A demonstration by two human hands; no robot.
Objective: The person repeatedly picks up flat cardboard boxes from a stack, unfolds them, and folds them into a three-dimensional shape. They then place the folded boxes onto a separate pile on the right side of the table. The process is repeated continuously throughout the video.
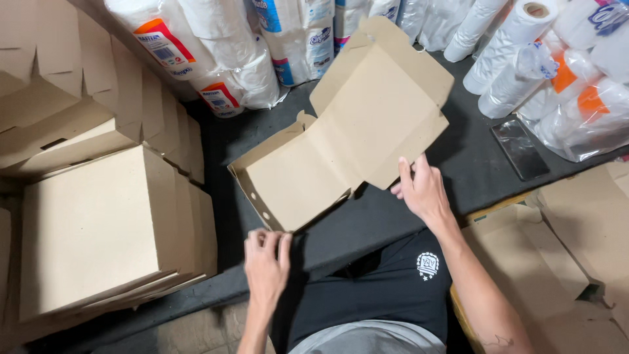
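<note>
Half-folded cardboard box (327, 157) lies open on dark table (393, 216), centre. Left hand (267, 262): fingers curled, pinching box's near corner. Right hand (422, 190): fingers loosely extended, touching lid flap edge, w/o firm grip.

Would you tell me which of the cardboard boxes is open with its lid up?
The open box in the middle, between the left hand and right hand. The folded boxes stacked at the left are closed.
</note>
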